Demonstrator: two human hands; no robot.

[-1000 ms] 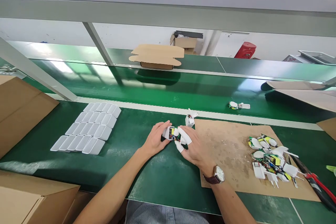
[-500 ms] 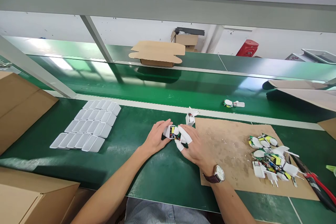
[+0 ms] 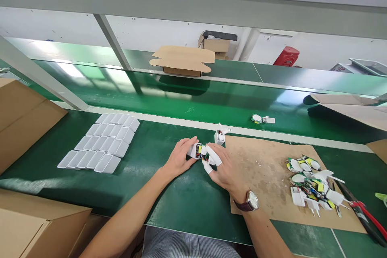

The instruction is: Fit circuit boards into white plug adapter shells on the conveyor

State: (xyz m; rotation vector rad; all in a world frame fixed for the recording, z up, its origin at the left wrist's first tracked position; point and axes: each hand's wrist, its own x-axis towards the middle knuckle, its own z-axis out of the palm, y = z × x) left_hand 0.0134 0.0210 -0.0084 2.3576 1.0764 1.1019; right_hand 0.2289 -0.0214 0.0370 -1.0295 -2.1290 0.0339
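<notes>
Both my hands meet over the green bench mat, gripping one small white charger shell (image 3: 193, 151) with a green and yellow circuit board showing inside. My left hand (image 3: 180, 157) closes on its left end. My right hand (image 3: 220, 168), with white finger cots on the fingertips and a watch on the wrist, pinches its right end. A second open white charger (image 3: 219, 136) stands just behind my right hand. White shells (image 3: 101, 147) lie in rows to the left.
A brown cardboard sheet (image 3: 272, 181) on the right carries a pile of charger parts and boards (image 3: 311, 187). Red-handled pliers (image 3: 367, 217) lie at far right. One charger piece (image 3: 262, 119) sits on the green conveyor. Cardboard boxes stand at left (image 3: 21, 113) and across the belt (image 3: 181, 62).
My hands stay together on the same charger. The piece on the conveyor has drifted left.
</notes>
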